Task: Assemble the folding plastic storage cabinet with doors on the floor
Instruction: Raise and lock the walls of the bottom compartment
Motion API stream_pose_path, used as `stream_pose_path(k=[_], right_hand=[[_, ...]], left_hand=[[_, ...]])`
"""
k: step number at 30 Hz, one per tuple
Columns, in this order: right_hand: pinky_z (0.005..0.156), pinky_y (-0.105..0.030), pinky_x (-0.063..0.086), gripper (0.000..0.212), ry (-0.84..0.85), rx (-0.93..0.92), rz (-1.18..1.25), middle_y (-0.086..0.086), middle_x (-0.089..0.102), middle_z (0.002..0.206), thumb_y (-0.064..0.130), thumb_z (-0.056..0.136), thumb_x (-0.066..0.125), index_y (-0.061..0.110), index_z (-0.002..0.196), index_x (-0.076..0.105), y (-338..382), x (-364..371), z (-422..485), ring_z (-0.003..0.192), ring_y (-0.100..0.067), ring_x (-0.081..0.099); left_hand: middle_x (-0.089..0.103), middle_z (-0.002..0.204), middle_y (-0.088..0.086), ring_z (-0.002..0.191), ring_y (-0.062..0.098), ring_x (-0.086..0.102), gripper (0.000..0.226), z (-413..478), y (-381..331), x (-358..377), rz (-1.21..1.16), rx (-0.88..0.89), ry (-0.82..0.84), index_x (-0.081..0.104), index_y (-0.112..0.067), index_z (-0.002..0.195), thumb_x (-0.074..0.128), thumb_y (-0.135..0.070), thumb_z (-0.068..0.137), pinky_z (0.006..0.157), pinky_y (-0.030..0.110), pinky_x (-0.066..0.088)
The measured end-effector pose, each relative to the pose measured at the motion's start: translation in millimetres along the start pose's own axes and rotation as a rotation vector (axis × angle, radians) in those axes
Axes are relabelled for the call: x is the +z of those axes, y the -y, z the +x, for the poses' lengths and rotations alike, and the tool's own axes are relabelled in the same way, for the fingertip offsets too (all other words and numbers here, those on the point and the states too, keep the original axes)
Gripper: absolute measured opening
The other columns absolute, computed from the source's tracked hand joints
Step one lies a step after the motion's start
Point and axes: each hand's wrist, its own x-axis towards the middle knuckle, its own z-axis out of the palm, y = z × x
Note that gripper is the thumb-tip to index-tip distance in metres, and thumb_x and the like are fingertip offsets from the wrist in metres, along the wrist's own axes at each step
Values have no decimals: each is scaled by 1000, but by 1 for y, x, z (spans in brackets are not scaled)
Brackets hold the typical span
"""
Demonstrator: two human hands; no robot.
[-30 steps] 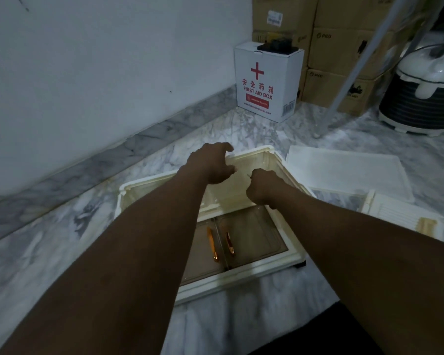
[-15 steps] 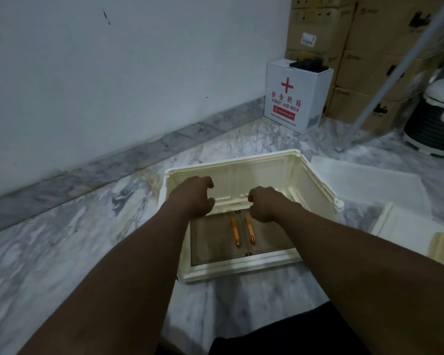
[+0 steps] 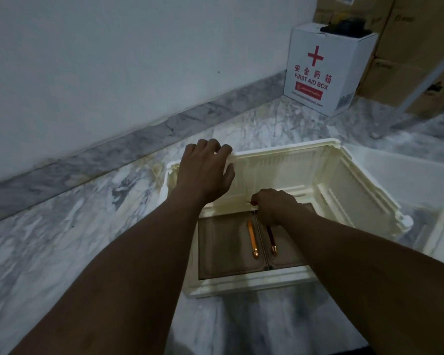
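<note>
Two bare forearms reach up from the bottom edge of the frame over a grey-veined marble floor (image 3: pixel 62 252). Just right of centre the cream cabinet (image 3: pixel 344 190) lies on that floor with its front frame flat, the two smoky clear doors (image 3: pixel 226 247) facing up and closed side by side. Two copper handles (image 3: pixel 253 239) run along the seam between them.

The right hand (image 3: pixel 274 204) sits at the far edge of the doors, where the frame meets the raised wall. Its fingers are curled into a fist, but what they grip, if anything, is hidden.

Further up, the left hand (image 3: pixel 205 172) clasps the top rim of the far wall near its left corner, fingers hooked over the edge and thumb on the inner face. The far and right walls stand up and meet at a corner.

At the right edge, white panels (image 3: pixel 408 175) lie flat on the floor beside the cabinet. In the upper right a first aid box (image 3: pixel 326 73) stands before brown cartons (image 3: pixel 408 47). A pale wall (image 3: pixel 113 60) with a marble skirting (image 3: pixel 113 149) fills the upper left.
</note>
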Motion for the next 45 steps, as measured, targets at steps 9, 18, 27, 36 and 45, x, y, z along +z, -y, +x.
stream_pose_path(k=[9, 18, 27, 36, 45], right_hand=[[75, -34, 44, 29, 38, 9, -50, -9, 63, 112, 25, 86, 64, 10, 111, 64, 1, 2, 19, 102, -30, 63], [76, -34, 46, 39, 11, -28, -40, -7, 59, 109, 43, 83, 62, 18, 112, 59, 8, -48, -4, 95, -28, 59], [83, -40, 53, 29, 41, -78, -51, -4, 59, 113, 47, 78, 62, 28, 99, 58, 16, -83, -52, 96, -26, 60], [78, -41, 55, 27, -2, -88, -86, -2, 56, 86, 50, 68, 65, 27, 68, 52, 38, -104, -111, 83, -25, 60], [71, -33, 56, 30, 26, -140, -54, 3, 68, 69, 47, 68, 82, 22, 73, 65, 66, -103, -145, 71, -15, 68]], left_hand=[[70, 76, 4, 71, 28, 66, 35, 3, 5, 22, -216, -94, -102, 71, -19, 106, 40, -34, 99, 69, 37, 43], [77, 92, 6, 88, 29, 69, 32, 9, 8, 3, -371, -170, 49, 76, -20, 104, 49, -36, 99, 78, 40, 53], [50, 147, 11, 135, 33, 45, 56, -8, 16, -36, -226, -318, 354, 46, -26, 146, 46, -52, 97, 106, 47, 40], [47, 145, 15, 117, 36, 59, 69, -90, 33, -99, -371, -687, 410, 33, -19, 151, 60, -44, 92, 92, 44, 53], [69, 98, 32, 77, 42, 74, 48, -134, 29, -132, -1049, -1116, 674, 49, 8, 122, 55, -33, 100, 57, 44, 63]])
